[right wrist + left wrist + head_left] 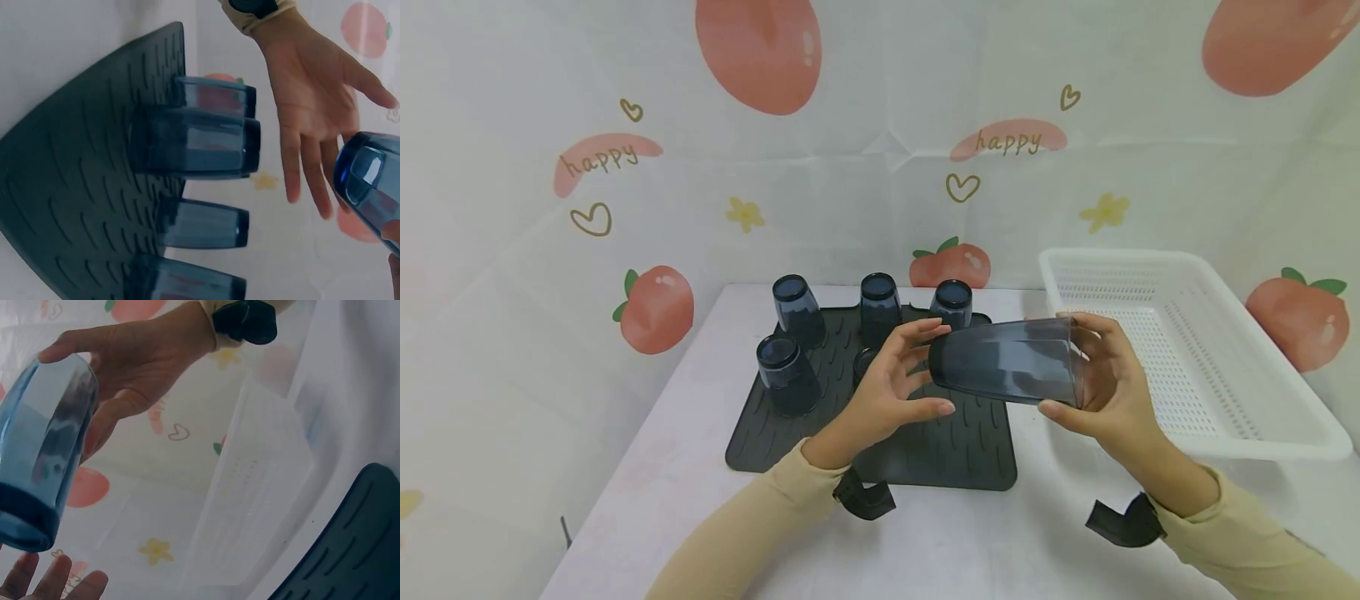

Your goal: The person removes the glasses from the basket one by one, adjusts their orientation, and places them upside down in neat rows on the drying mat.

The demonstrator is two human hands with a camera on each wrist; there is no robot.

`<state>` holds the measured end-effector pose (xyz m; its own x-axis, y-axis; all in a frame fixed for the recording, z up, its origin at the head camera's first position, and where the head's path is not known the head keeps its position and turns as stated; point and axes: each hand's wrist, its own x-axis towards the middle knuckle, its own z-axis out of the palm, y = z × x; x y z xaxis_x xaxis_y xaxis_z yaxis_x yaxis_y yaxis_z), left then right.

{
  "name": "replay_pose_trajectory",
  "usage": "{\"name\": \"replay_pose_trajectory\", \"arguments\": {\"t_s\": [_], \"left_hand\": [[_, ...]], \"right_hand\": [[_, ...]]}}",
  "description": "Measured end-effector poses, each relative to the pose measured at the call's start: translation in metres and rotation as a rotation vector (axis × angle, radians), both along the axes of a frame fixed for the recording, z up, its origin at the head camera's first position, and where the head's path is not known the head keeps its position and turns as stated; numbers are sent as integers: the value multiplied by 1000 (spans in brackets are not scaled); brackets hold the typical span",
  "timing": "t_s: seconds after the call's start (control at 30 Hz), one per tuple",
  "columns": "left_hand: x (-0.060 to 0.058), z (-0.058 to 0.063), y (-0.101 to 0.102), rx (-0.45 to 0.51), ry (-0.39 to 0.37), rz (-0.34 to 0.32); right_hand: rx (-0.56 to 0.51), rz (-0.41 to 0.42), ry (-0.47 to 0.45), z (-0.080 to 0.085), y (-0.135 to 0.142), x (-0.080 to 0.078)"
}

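A blue-grey glass tumbler (1003, 362) lies sideways in the air above the mat, its thick base pointing left. My right hand (1112, 387) grips it near the rim, thumb on the near side and fingers on the far side. Close to the base is my left hand (895, 379), fingers extended and thumb apart. In the right wrist view the left hand (315, 106) has its palm spread and its fingertips partly behind the tumbler (375, 178); whether they touch it I cannot tell. Several similar tumblers (786, 375) stand upside down on a dark ridged drying mat (940, 454).
A white perforated plastic basket (1292, 425) sits on the table's right side, behind my right hand. The white table (670, 500) meets a hanging cloth (850, 192) printed with fruit and hearts. Black bands (865, 496) are on both wrists.
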<state>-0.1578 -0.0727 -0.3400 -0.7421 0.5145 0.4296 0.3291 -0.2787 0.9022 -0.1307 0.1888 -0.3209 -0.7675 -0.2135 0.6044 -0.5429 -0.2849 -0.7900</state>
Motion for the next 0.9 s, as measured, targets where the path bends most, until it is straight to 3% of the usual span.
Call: {"name": "replay_pose_trajectory", "arguments": {"t_s": [0.23,0.47,0.7,0.9], "left_hand": [[1,-6,9,100,-38,-99],[2,-10,9,57,6,-48],[4,-11,7,39,35,6],[5,-14,6,34,49,36]], "right_hand": [[21,-11,-25,-11,-10,3],[29,45,-42,-17,-11,1],[77,60,-118,-19,-11,0],[95,127,-93,-22,-8,-3]]}}
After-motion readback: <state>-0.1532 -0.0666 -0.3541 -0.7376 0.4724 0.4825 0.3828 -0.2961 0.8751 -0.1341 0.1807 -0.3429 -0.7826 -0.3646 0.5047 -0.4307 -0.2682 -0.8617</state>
